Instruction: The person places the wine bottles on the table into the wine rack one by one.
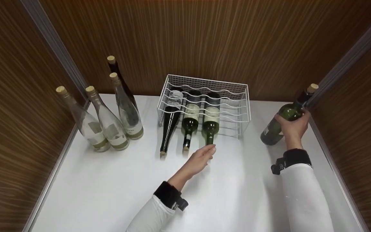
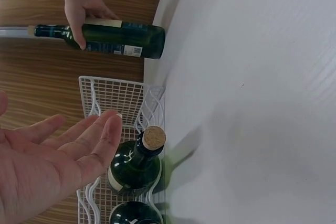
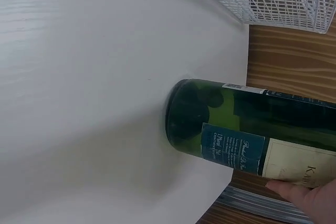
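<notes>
My right hand (image 1: 293, 126) grips a green wine bottle (image 1: 289, 112) around its upper body. The bottle stands near the right wall, cork up, and its cream and blue labels show in the right wrist view. My left hand (image 1: 199, 161) has its fingers extended beside the neck of another green wine bottle (image 1: 210, 127), and holds nothing. In the left wrist view that bottle's cork (image 2: 154, 137) shows just past the fingertips. This bottle lies in a white wire rack (image 1: 246, 93) with a second green bottle (image 1: 190, 124) and a dark bottle (image 1: 172, 120), necks facing me.
Several corked bottles stand at the left: clear ones (image 1: 85, 124) with pale labels and a dark one (image 1: 126, 87) behind them. Wood-grain panels (image 1: 185, 42) enclose the white surface (image 1: 108, 193) at the back and both sides. The rack's right side holds no bottle.
</notes>
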Motion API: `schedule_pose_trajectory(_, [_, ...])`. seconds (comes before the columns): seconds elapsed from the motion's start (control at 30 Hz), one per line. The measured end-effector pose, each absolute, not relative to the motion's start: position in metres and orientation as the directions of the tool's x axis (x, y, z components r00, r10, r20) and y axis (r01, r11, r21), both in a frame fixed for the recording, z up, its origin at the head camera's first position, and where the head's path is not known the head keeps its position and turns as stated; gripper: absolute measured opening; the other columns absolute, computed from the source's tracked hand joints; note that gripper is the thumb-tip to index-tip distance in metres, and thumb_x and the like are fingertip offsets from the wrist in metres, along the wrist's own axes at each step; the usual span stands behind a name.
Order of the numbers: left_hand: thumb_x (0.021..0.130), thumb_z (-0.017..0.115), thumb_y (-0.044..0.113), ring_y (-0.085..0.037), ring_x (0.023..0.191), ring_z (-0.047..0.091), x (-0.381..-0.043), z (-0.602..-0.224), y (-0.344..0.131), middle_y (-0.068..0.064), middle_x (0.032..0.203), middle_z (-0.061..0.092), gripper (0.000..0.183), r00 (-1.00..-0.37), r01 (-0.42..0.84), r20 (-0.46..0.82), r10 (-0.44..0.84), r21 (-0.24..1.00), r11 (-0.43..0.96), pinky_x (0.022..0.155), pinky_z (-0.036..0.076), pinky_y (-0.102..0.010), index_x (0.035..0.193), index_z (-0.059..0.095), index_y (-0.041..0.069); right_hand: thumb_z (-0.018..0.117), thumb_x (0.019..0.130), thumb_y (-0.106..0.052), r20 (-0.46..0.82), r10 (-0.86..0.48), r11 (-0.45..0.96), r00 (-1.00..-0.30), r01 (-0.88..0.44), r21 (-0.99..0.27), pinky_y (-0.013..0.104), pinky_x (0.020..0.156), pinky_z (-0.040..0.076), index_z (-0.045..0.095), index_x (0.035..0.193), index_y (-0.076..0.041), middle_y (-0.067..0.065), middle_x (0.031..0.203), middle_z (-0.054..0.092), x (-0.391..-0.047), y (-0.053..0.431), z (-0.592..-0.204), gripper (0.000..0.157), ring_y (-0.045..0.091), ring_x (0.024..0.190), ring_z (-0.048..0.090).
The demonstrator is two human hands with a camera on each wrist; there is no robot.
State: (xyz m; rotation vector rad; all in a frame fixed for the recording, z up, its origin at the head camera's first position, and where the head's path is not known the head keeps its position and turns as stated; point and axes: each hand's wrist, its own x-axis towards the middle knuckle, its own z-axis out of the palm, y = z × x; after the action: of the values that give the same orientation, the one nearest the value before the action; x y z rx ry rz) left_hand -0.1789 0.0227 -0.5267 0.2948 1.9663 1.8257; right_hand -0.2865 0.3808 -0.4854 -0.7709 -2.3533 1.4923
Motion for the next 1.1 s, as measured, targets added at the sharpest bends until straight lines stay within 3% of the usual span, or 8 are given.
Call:
schedule_pose_trajectory(0.23, [0.105,0.04,0.044,-0.032,0.127,0.05,-0.179,-0.525,0.023,-0.013,0.146,0.046,0.058,-0.881,-0.149,-0.176,0.438,0.984,0.097,0.103,0.041,-0.052,0.15,0.04,0.007,0.083,0.078,-0.038,-0.009,0.524,0.38,-0.851,0.243,-0.892,0.044,0.114,0.024,0.005,0.155,-0.028,0.004,0.159,0.018,-0.276,0.377,-0.485,0.11,0.021,0.146,0.02])
schedule_pose_trajectory(0.63, [0.106,0.038,0.042,-0.032,0.124,0.054,-0.178,-0.519,0.02,-0.015,0.144,0.047,0.054,-0.874,-0.157,-0.183,0.45,0.983,0.094,0.098,0.046,-0.045,0.15,0.04,0.01,0.086,0.075,-0.023,0.194,0.377,0.581,-0.906,0.069,-0.811,0.051,0.11,0.03,0.028,0.151,-0.012,0.016,0.145,0.037,-0.246,0.345,-0.485,0.096,0.032,0.135,0.037])
schedule_pose_trajectory(1.1, [0.107,0.036,0.038,-0.034,0.12,0.057,-0.183,-0.506,0.018,-0.022,0.141,0.049,0.054,-0.878,-0.192,-0.15,0.455,0.98,-0.047,0.093,0.05,-0.044,0.149,0.038,0.005,0.09,0.061,-0.004,0.391,0.147,0.737,-0.909,-0.164,-0.656,0.061,0.099,0.039,0.049,0.137,-0.01,0.017,0.121,0.047,-0.213,0.306,-0.495,0.086,0.04,0.116,0.05])
